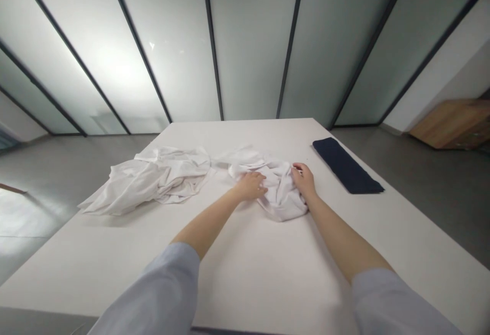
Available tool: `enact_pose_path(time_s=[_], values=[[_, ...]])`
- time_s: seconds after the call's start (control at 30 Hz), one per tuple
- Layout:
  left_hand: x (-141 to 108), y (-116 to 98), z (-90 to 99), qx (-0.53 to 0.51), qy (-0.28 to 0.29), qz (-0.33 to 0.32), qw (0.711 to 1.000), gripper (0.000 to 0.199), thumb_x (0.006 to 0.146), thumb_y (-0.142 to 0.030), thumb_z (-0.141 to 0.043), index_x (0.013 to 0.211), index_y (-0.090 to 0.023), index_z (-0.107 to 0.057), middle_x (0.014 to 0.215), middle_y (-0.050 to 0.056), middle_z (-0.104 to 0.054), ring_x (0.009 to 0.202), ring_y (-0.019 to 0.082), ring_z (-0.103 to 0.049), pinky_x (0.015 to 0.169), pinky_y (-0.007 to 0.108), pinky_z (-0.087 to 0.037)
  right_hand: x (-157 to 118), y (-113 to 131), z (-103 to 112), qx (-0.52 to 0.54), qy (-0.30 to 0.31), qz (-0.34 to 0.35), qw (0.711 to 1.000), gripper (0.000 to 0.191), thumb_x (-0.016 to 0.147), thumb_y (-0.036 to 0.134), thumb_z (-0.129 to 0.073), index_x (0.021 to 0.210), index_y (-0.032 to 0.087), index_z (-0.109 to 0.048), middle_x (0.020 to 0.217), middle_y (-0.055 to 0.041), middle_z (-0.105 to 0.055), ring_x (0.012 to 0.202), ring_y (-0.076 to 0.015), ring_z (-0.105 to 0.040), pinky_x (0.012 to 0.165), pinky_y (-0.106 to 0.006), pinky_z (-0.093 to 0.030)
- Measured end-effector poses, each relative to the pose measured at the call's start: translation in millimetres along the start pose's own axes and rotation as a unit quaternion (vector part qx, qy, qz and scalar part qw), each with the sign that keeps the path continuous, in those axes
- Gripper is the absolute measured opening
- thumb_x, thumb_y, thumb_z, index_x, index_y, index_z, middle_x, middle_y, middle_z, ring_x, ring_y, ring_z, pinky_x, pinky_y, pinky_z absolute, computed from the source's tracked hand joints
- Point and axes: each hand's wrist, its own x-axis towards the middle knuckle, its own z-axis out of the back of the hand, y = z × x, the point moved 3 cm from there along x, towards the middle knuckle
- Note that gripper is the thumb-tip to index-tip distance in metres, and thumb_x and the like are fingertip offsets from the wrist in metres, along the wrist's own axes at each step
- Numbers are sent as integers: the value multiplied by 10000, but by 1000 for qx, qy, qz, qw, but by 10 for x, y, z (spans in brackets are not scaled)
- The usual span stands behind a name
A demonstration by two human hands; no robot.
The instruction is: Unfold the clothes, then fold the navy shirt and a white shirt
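A crumpled white cloth (281, 192) lies near the middle of the white table (245, 258). On its left side rests my left hand (251, 186), palm down, with the fingers apart over the folds. My right hand (304, 178) is at the cloth's right edge, fingers curved against the fabric; whether they pinch it is too small to tell. Another heap of white cloth (156, 176) spreads over the left part of the table, close to the first one.
A folded dark blue cloth (344, 166) lies near the table's right edge. Beyond the far edge stands a frosted glass wall (252, 44) with dark frames. On the floor at the right is a wooden cabinet (451, 123).
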Motion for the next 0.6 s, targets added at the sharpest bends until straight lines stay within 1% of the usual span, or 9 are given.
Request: enact_pose_path(time_s=[0.07,0.13,0.23,0.3,0.37,0.43,0.53,0.6], values=[[-86,8,-210,15,-31,28,999,477,870,-426,-527,1277,-178,-552,1382,131,-522,1303,284,-437,1096,442,-328,3,11,16,-7,-4,17,1000,448,833,361,-436,1155,115,-625,1156,-167,-653,1087,-282,-581,971,-421,-438],[-138,53,-311,13,-55,34,998,456,865,-408,-533,1271,-202,-558,1411,114,-496,1330,273,-404,1118,453,-295,-7,44,-11,-31,23,61,997,459,846,357,-449,1229,152,-597,1245,-146,-621,1174,-276,-539,1025,-433,-396],[-153,139,-330,-17,-56,22,998,387,837,-317,-547,1207,-219,-605,1368,86,-536,1291,244,-444,1113,420,-309,-62,130,-105,-88,102,153,979,556,834,320,-510,1373,186,-497,1444,-115,-471,1336,-255,-405,1094,-429,-327],[-146,192,-300,-35,-51,17,998,378,809,-277,-558,1174,-206,-624,1331,91,-561,1258,241,-472,1092,399,-337,-116,192,-171,-139,168,190,957,590,824,281,-532,1403,183,-474,1491,-114,-412,1361,-248,-376,1095,-409,-327],[-144,238,-261,-34,-51,24,998,363,797,-258,-556,1146,-194,-631,1295,95,-583,1234,240,-490,1085,395,-342,-165,250,-207,-202,220,194,935,545,838,268,-530,1377,190,-516,1462,-118,-451,1319,-251,-428,1069,-390,-349],[-148,281,-226,-13,-56,47,997,318,809,-249,-532,1108,-205,-632,1272,82,-600,1223,237,-498,1111,425,-299,-191,308,-196,-268,237,177,917,477,871,306,-518,1337,213,-564,1392,-114,-525,1241,-261,-496,1032,-388,-368],[-160,354,-186,20,-71,108,991,266,838,-238,-484,1065,-236,-624,1282,56,-603,1274,242,-460,1152,497,-187,-185,391,-113,-340,214,145,904,430,928,419,-460,1299,252,-598,1280,-103,-608,1146,-274,-547,994,-406,-362],[-167,417,-173,26,-81,160,983,263,841,-234,-476,1061,-246,-619,1297,54,-600,1326,253,-412,1157,524,-150,-168,432,-49,-370,198,124,899,436,959,459,-388,1249,245,-635,1218,-106,-643,1111,-275,-558,986,-415,-342]])
